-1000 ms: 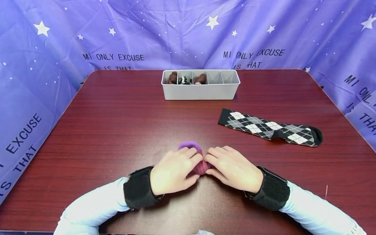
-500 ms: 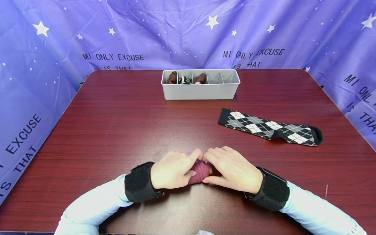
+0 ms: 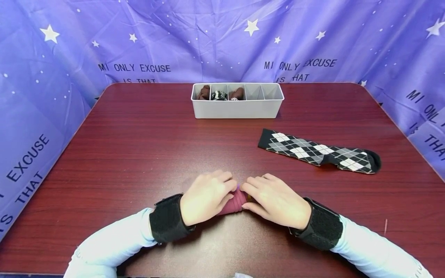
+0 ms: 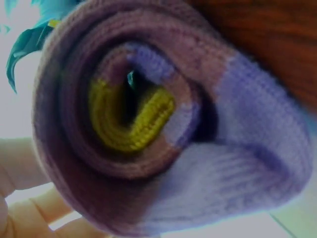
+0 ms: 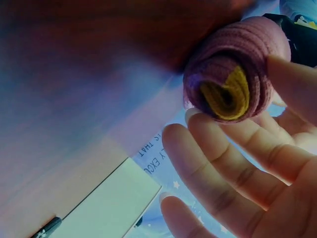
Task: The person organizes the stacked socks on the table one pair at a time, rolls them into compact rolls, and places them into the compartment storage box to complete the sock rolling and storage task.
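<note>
A mauve-pink sock [image 3: 233,204], rolled into a thick coil, lies between both hands near the front middle of the table. The left hand [image 3: 207,197] grips its left part with curled fingers. At the other end the right hand [image 3: 277,199] holds the roll between thumb and fingertips. In the left wrist view the sock's spiral end [image 4: 59,119] fills the picture, yellow at the core, with a loose lavender band bulging to the right. The right wrist view shows the rolled sock [image 5: 265,44] touched by the thumb [image 5: 292,82] above and fingers below.
A grey divided box [image 3: 238,109] stands at the back, with brown and patterned rolled socks in its left compartments. Right of the hands a black, grey and white argyle sock [image 3: 313,151] lies flat on the dark red table [image 3: 139,143].
The purple band that looped up behind the fingers a second ago is down, mostly hidden by the hands. The left hand has shifted its hold on the roll; the right hand has barely moved.
</note>
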Tool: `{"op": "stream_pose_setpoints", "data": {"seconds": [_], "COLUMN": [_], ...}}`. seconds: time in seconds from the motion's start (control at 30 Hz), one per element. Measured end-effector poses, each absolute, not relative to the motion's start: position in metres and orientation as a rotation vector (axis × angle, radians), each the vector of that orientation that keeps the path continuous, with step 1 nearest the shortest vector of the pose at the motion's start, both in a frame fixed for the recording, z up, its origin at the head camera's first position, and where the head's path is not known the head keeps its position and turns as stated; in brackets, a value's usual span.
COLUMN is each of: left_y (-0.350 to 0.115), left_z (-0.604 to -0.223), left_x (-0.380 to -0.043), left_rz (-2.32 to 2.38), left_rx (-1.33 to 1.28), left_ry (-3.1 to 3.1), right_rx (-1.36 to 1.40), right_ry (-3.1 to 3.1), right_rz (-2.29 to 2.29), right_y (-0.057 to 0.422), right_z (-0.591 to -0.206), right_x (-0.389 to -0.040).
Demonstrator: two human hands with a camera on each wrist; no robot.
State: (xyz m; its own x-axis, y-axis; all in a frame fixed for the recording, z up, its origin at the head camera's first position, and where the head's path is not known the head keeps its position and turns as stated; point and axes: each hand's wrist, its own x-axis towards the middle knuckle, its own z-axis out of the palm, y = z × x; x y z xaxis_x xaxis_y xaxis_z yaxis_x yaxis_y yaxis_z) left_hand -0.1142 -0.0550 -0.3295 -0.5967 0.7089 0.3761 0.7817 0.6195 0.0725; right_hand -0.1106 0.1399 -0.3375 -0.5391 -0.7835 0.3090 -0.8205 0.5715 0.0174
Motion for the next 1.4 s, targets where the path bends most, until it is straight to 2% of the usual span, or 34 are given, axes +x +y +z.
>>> {"op": "stream_pose_setpoints", "data": {"seconds": [0.27, 0.57, 1.03, 1.4], "left_y": [-0.052, -0.056, -0.062, -0.065], "left_z": [-0.334, -0.328, -0.318, -0.32], "left_x": [-0.103, -0.106, -0.133, -0.137], "left_rz": [-0.027, 0.003, -0.252, -0.509], "left_rx": [-1.155, -1.232, -1.409, -1.41], "left_ry": [-2.572, -2.606, -3.044, -3.16], "right_rx": [1.284, 1.289, 1.349, 1.366], "right_ry": [-2.521, -2.538, -2.531, -2.554], "right_rz": [0.158, 0.235, 0.228, 0.182], "right_y": [0.139, 0.139, 0.137, 0.135], "right_z": [-0.338, -0.338, -0.333, -0.335], "right_x": [-0.112, -0.11, -0.109, -0.108]}}
